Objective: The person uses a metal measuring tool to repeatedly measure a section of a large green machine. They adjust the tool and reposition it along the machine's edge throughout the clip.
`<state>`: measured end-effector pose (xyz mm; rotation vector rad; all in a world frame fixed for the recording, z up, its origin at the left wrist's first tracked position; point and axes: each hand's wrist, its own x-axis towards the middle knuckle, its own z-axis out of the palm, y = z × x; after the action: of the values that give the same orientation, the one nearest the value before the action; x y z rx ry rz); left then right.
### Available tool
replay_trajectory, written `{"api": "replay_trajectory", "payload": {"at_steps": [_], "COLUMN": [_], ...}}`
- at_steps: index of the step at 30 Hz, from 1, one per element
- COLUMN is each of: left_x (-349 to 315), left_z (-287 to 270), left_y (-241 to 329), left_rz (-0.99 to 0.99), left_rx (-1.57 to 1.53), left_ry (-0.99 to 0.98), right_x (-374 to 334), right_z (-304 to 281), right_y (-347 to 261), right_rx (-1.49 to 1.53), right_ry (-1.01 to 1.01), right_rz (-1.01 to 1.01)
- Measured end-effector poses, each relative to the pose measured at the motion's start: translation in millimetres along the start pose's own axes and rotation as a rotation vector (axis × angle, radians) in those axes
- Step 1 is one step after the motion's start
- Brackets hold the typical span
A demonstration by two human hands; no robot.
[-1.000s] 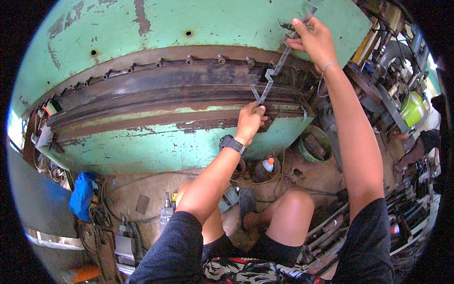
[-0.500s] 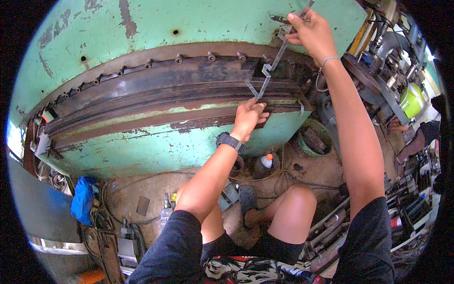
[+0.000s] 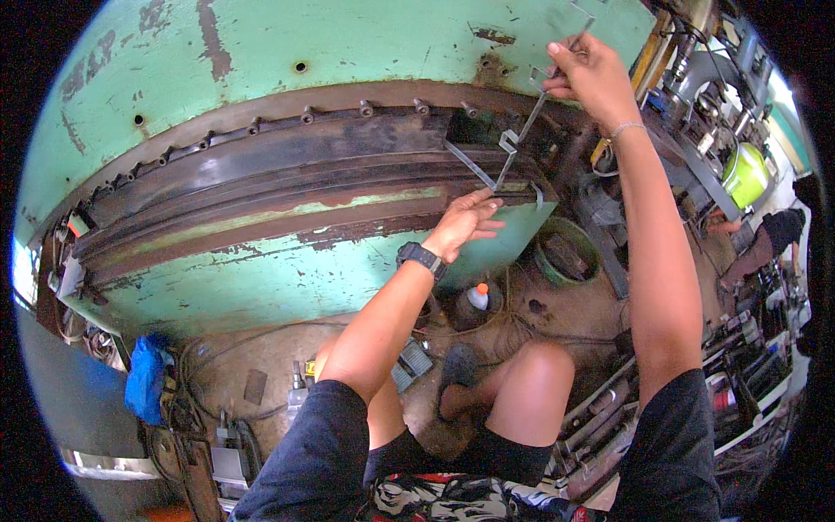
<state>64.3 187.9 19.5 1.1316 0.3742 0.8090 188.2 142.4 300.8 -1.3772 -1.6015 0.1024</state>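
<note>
A thin grey metal strip point(image 3: 470, 163), bent into several angles with a V-shaped lower end, hangs tilted in front of the press bed. My right hand point(image 3: 600, 83) is raised at the upper right, its thumb and fingers closed on the strip's upper part. Below the strip's lower corner is my left hand point(image 3: 458, 224), palm partly turned up and fingers stretched apart. Its fingertips are at that corner; whether they touch it is hard to tell. Behind the strip runs the long dark clamping bar point(image 3: 348, 139) of a green press machine point(image 3: 252, 278).
Bolts point(image 3: 366, 109) line the machine's upper beam. On the floor stand a bottle with an orange cap point(image 3: 477, 297), a green bucket point(image 3: 565, 252) and cables. A blue bag point(image 3: 149, 380) lies left. Metal bars point(image 3: 600, 435) and another person's arm point(image 3: 757, 248) are at right.
The strip's lower corner has moved right along the machine, and more of its bent upper end shows. My left fingers have stretched out from it. The view has shifted slightly.
</note>
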Motion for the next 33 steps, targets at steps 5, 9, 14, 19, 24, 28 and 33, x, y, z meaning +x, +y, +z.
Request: {"api": "replay_trajectory", "payload": {"at_steps": [5, 9, 14, 19, 24, 28, 33], "left_x": [-8, -10, -27, -47, -54, -53, -42], "left_z": [10, 8, -13, -16, -1, 11, 20], "left_y": [-24, -26, 7, 24, 27, 23, 11], "left_rz": [-0.095, -0.026, 0.035, 0.193, 0.258, 0.359, 0.378], "left_rx": [-0.505, -0.617, -0.607, -0.621, -0.473, -0.338, -0.278], "left_ry": [-0.006, 0.034, 0.124, -0.028, -0.004, 0.142, 0.377], "right_x": [-65, -123, -204, -275, -292, -297, -315], "right_z": [-40, -69, -62, 11, 60, 76, 110], "right_y": [3, 47, 158, 225, 243, 249, 251], "right_rx": [0.132, 0.381, 0.863, 1.285, 1.451, 1.25, 1.036], "right_ry": [0.136, 0.406, 0.496, 0.5, 0.451, 0.145, -0.236], "right_rz": [0.037, 0.144, 0.509, 0.838, 1.177, 1.468, 1.559]}}
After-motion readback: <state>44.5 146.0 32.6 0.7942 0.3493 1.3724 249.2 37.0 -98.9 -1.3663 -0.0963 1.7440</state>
